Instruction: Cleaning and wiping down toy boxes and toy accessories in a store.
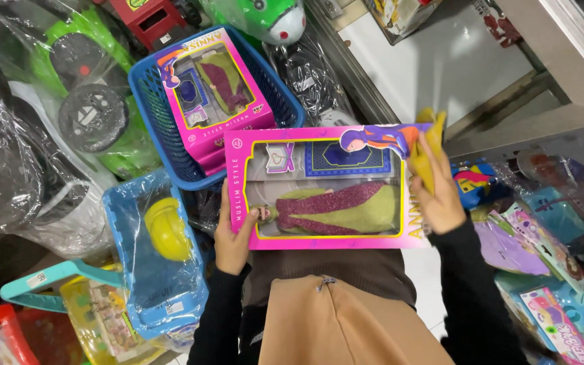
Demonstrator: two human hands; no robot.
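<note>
Toys crowd the floor (pixel 441 74) on every side: plastic-wrapped ride-on cars to the left, loose bright packages to the right. From my remote seat I see both hands holding a pink doll box (pixel 326 186) flat above the lap, window side up, with a doll in a purple and green dress inside. My left hand (pixel 232 233) grips the box's left end, thumb on the front face, its fingers curled behind. My right hand (pixel 441 192) clasps the right end and also pinches a yellow cloth (pixel 427 145) against the upper right corner. Just beyond the box sits a blue basket (pixel 153 101) holding a second doll box (pixel 214 91) of the same kind. A light blue crate (pixel 119 223) with a yellow toy helmet (pixel 167 230) in clear wrap lies beside the left wrist.

To handle the box well, I judge it best to keep it level with both ends supported, press the cloth lightly so the clear window does not dent, and keep the left thumb off the film.
</note>
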